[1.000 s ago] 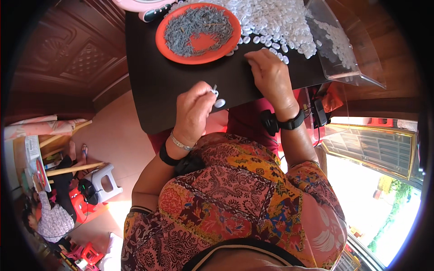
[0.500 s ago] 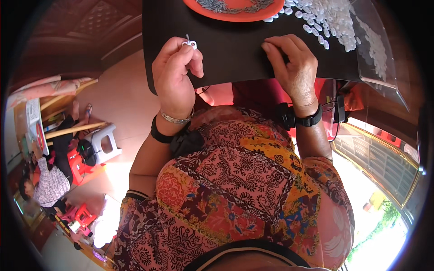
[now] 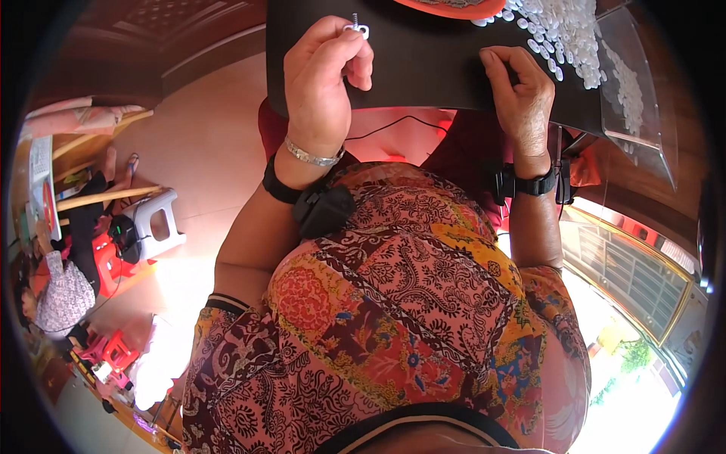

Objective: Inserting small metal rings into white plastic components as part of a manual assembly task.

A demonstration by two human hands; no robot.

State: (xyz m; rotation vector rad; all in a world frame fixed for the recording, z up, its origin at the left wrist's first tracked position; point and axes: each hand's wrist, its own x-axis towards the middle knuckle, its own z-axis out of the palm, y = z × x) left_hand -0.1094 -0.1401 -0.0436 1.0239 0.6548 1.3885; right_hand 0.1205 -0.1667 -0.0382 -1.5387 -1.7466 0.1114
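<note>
The left hand (image 3: 321, 83) pinches a small screw with a white washer (image 3: 358, 29) in closed fingers, lifted over the dark counter (image 3: 423, 60) for handling. The right hand (image 3: 522, 94) rests curled and empty beside the white pieces (image 3: 563, 30), ready for picking.

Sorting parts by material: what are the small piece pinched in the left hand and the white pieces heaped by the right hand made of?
The small silvery screw piece looks like shiny metal. The white round pieces look like matte plastic, though that's uncertain.

A grey plastic stool (image 3: 155, 223) stands on the tiled floor (image 3: 200, 144) beside small red stools (image 3: 113, 352).
</note>
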